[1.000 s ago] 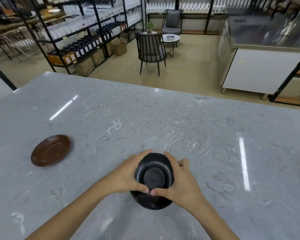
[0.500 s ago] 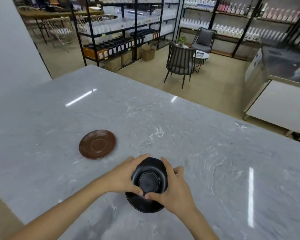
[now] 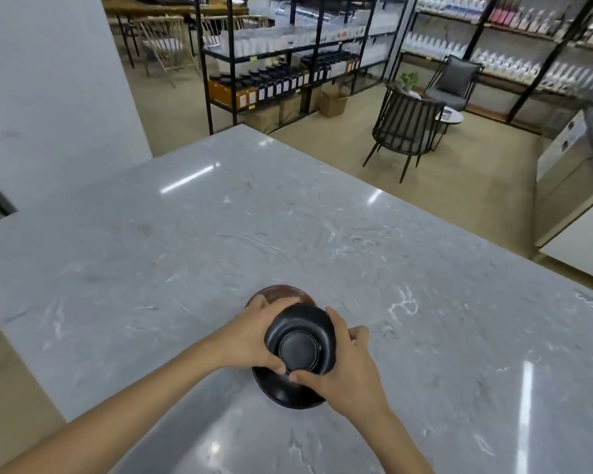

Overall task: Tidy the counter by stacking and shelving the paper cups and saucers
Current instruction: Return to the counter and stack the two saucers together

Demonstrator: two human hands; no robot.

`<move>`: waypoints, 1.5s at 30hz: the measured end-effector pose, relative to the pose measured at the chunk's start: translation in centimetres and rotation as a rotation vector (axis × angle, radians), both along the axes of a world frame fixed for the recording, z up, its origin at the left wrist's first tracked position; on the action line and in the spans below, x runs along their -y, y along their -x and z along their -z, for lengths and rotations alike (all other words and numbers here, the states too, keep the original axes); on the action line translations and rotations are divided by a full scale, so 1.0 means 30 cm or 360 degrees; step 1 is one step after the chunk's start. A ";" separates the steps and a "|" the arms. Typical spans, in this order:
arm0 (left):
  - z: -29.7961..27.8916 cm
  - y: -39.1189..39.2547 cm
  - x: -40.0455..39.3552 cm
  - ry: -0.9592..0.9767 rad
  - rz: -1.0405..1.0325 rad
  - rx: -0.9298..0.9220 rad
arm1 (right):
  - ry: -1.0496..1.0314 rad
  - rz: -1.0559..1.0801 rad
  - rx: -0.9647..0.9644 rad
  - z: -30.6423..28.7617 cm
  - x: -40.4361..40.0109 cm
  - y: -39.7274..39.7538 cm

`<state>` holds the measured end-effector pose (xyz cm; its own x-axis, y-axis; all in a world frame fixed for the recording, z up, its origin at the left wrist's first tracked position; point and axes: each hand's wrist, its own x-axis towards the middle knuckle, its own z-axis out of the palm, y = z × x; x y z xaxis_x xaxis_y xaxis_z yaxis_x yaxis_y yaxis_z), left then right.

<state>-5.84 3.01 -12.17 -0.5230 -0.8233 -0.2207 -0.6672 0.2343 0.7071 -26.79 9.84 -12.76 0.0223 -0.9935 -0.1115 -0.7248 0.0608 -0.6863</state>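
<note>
Saucers fill both our hands — two black ones, glossy and round. The upper black saucer (image 3: 300,340) is tilted toward us so that its underside shows, with a raised ring foot at the centre; the lower black saucer (image 3: 288,391) sits beneath it, only its near rim showing below our thumbs. Our left hand (image 3: 250,336) wraps the left edge of the upper saucer, thumb pressed on its face near the ring. Our right hand (image 3: 343,374) closes on the right edge, thumb meeting the left one at the bottom of the ring — so each grip is clenched on the black saucers. Whether the lower saucer rests on the table (image 3: 151,254) or is held just above it, we cannot tell.

Just beyond our left hand's fingers lies a brown saucer (image 3: 281,291), matte and reddish, mostly hidden behind the hand and the black rim. It lies on the grey marbled table.
</note>
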 end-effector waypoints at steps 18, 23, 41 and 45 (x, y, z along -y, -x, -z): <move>0.088 -0.097 0.261 -0.0041 0.0033 0.0037 | -0.0155 0.0107 -0.0236 0.065 0.255 -0.125; 0.089 -0.082 0.271 -0.0044 0.0006 0.0111 | -0.0174 0.0137 -0.0229 0.061 0.259 -0.130; 0.091 -0.045 0.216 0.0030 -0.0131 0.0368 | -0.0082 0.0301 -0.0552 0.058 0.196 -0.177; 0.094 -0.042 0.218 -0.0039 -0.0175 0.0373 | -0.0080 0.0269 -0.0500 0.071 0.195 -0.177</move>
<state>-4.57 -3.52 -14.98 -0.3631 -0.8652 -0.3459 -0.8339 0.1361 0.5349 -21.49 4.00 -14.88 -0.1852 -0.9733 -0.1354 -0.8766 0.2259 -0.4249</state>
